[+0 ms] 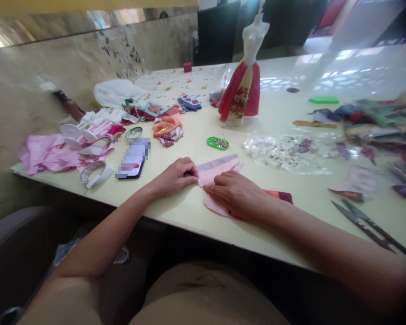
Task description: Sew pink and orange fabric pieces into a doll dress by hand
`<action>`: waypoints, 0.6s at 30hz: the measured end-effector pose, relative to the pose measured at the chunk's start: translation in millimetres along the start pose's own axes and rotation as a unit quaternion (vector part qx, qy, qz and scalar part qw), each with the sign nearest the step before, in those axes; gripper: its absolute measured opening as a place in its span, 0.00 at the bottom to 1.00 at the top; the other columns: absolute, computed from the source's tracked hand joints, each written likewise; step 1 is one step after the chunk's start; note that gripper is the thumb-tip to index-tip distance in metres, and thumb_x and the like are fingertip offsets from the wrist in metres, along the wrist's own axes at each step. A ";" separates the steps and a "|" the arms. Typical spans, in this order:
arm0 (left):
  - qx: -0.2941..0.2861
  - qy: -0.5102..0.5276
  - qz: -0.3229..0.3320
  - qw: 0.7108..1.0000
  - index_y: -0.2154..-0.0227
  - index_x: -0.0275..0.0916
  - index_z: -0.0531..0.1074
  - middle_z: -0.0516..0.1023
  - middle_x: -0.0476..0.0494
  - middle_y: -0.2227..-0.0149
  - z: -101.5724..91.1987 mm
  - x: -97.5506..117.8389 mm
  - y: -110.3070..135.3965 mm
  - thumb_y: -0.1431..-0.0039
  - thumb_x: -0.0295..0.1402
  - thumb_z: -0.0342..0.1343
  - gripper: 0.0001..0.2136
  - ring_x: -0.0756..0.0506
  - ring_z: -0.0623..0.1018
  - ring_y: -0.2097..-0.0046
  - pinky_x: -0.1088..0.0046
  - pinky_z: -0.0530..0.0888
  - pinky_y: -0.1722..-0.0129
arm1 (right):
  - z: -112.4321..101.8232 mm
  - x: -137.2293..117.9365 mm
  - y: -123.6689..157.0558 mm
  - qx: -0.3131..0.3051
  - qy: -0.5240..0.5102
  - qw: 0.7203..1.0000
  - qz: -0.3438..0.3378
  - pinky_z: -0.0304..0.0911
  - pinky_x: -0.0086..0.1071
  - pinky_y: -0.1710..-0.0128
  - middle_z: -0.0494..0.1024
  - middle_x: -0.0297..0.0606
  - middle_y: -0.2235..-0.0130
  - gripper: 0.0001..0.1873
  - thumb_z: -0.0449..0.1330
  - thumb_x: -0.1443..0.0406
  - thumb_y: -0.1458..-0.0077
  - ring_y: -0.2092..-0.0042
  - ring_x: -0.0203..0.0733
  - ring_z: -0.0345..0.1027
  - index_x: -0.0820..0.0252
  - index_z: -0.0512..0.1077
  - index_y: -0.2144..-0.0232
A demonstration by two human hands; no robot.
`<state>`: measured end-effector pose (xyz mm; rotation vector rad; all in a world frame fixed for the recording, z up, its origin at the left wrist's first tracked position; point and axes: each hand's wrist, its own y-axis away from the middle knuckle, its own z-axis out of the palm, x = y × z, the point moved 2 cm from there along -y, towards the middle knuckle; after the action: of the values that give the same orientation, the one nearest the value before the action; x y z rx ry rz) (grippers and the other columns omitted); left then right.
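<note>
A folded strip of pink cloth (219,168) with a greyish band along its far edge lies near the table's front edge. My left hand (180,175) pinches its left end between thumb and fingers. My right hand (238,192) rests on top of the cloth, fingers bent and pressed together against it near the left end. Part of the cloth is hidden under this hand. A red and maroon piece of fabric (281,196) sticks out from beneath my right wrist.
Thread snips (363,223) lie at the right. A phone (133,158), a tape roll (94,174) and pink fabric (49,153) are at the left. Beyond are a green bead tray (218,143), plastic packets (287,151), fabric scraps (379,119) and a dress form (253,40) in a red-and-cream skirt.
</note>
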<state>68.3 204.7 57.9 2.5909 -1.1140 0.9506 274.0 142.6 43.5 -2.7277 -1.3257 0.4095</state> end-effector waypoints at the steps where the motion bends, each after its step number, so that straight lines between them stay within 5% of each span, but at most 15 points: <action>1: -0.002 0.002 0.001 1.000 0.66 0.38 0.73 0.72 0.44 0.61 -0.4 -0.2 0.1 0.39 0.32 0.56 0.04 0.44 0.72 0.56 0.64 0.69 0.51 | -0.5 -0.3 -0.1 -0.001 -0.002 1.000 0.002 0.47 0.36 0.63 0.72 0.41 0.67 0.14 0.52 0.69 0.37 0.67 0.41 0.56 0.63 0.76 0.55; 18: -0.014 0.087 -0.032 0.996 0.67 0.38 0.70 0.70 0.48 0.62 -5.9 -6.8 2.5 0.38 0.35 0.55 0.06 0.48 0.70 0.61 0.71 0.67 0.58 | -2.4 -1.3 -0.9 -0.009 -0.007 1.000 0.010 0.47 0.36 0.64 0.71 0.41 0.68 0.11 0.53 0.70 0.38 0.67 0.40 0.56 0.63 0.75 0.60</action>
<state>60.1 209.2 58.2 2.4513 -0.9852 1.1127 273.3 142.2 46.2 -2.7593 -1.3129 0.4228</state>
